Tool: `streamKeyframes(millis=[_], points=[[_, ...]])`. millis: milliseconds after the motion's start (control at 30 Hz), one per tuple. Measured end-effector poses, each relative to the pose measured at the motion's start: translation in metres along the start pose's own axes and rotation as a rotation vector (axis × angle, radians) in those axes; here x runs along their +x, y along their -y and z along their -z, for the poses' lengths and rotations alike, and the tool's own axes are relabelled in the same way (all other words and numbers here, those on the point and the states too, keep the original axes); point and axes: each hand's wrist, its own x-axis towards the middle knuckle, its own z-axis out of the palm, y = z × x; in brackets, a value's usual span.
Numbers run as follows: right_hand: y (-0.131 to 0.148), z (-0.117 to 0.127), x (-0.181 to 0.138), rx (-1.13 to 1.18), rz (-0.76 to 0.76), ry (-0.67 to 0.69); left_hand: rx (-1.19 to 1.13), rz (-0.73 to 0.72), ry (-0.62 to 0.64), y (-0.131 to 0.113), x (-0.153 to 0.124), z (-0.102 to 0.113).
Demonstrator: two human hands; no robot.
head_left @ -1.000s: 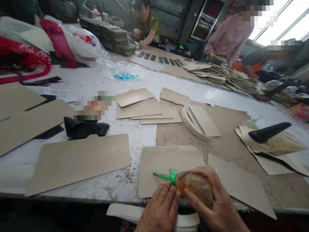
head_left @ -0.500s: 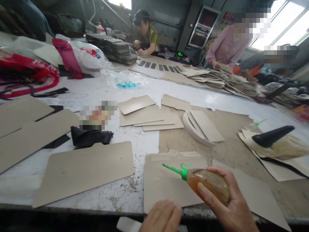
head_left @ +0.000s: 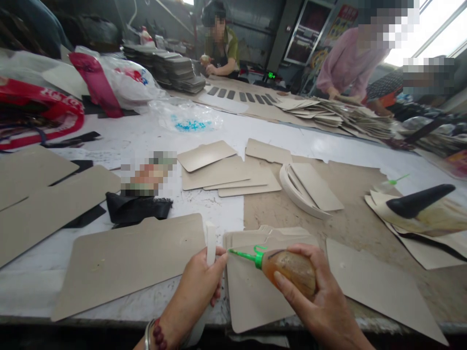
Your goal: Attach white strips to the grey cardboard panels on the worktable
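My left hand (head_left: 199,279) pinches a narrow off-white strip (head_left: 211,243) between thumb and fingers, its end pointing up. Wrapped round a soft bottle of amber liquid (head_left: 290,272), my right hand (head_left: 323,296) tilts it leftward. The bottle's green nozzle (head_left: 242,254) ends close to the left fingertips; whether it touches them or the strip I cannot tell. Below the bottle lies a stack of beige tabbed panels (head_left: 251,304). One large beige panel (head_left: 138,262) lies left of my left hand, and another (head_left: 379,287) to the right.
Loose beige pieces (head_left: 219,172) and a curved bundle of strips (head_left: 297,194) lie further back. A black-handled tool (head_left: 419,200) rests at right. Black fabric (head_left: 138,206) and plastic bags (head_left: 124,80) are at left. Co-workers (head_left: 222,48) stand across the table near stacked panels (head_left: 164,70).
My left hand has risen from the table's front edge, bringing up the strip. The bottle in my right hand has moved left, its nozzle now near the left fingers.
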Motion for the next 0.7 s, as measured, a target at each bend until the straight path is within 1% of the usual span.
streamKeyframes(millis=[133,333,433,567,700], points=[[0.000,0.002,0.000,-0.008,0.024,-0.001,0.023,0.010,-0.005,-0.002,0.001,0.001],[-0.008,0.009,-0.004,-0.014,-0.009,-0.010,0.063,0.027,0.008,-0.002,0.001,0.000],[-0.010,0.008,-0.005,-0.014,-0.009,0.008,0.075,0.011,0.016,-0.002,0.002,-0.001],[-0.009,0.005,-0.004,-0.020,0.030,0.027,0.066,-0.024,0.020,-0.001,0.004,-0.003],[-0.011,0.010,-0.004,-0.029,0.058,0.023,0.035,-0.044,0.029,0.001,0.003,-0.003]])
